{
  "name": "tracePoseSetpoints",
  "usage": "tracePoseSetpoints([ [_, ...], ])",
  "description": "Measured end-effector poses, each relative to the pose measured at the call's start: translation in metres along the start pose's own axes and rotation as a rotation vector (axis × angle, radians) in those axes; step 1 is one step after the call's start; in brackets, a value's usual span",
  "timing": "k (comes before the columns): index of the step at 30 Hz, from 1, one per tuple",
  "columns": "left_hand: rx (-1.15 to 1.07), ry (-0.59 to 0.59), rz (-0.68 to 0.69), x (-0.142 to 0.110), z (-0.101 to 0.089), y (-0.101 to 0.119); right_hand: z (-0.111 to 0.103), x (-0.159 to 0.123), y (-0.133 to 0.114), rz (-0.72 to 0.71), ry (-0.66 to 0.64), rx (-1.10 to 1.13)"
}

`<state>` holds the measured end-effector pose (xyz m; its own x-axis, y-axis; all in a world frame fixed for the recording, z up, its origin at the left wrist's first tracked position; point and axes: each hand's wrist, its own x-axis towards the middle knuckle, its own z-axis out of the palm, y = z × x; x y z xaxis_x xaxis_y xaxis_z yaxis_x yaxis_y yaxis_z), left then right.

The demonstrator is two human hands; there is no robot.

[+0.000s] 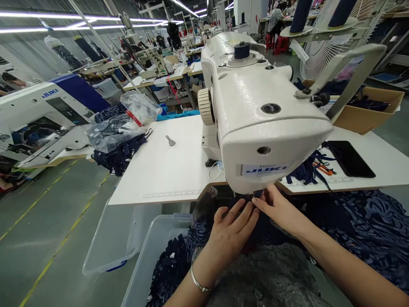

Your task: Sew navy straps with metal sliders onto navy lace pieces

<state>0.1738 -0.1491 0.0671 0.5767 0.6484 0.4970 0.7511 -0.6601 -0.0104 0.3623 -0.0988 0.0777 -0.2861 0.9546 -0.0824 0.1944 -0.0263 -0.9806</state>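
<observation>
A white JUKI sewing machine (255,111) stands on the white table (166,170), its head filling the middle of the view. Under the head lies dark navy patterned fabric (367,230). My left hand (231,232), with a silver bracelet at the wrist, rests flat on the fabric, fingers stretched toward the needle area. My right hand (277,209) meets it from the right, fingertips pressed together on the fabric just below the machine head. The needle itself is hidden by the head.
A clear plastic bin (143,264) with dark strips stands below the table's left edge. Plastic bags and dark pieces (121,132) lie at the table's far left, a black phone (349,158) and orange snips (322,167) at the right. A cardboard box (367,111) is behind.
</observation>
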Motion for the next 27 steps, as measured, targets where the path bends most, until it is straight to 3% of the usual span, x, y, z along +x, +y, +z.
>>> tracePoseSetpoints([
  [3,-0.009,0.005,-0.014,-0.001,0.0,0.001,-0.001,0.002,0.0,-0.02,0.001,0.081],
  [9,-0.009,0.011,-0.038,-0.001,0.001,0.006,-0.008,0.012,0.012,-0.048,0.142,-0.031],
  [22,0.069,0.074,-0.128,0.012,0.004,0.009,-0.012,0.036,0.003,-0.109,0.144,-0.345],
  [27,0.095,0.05,-0.14,0.015,0.003,0.01,-0.01,0.043,-0.001,-0.181,0.192,-0.358],
])
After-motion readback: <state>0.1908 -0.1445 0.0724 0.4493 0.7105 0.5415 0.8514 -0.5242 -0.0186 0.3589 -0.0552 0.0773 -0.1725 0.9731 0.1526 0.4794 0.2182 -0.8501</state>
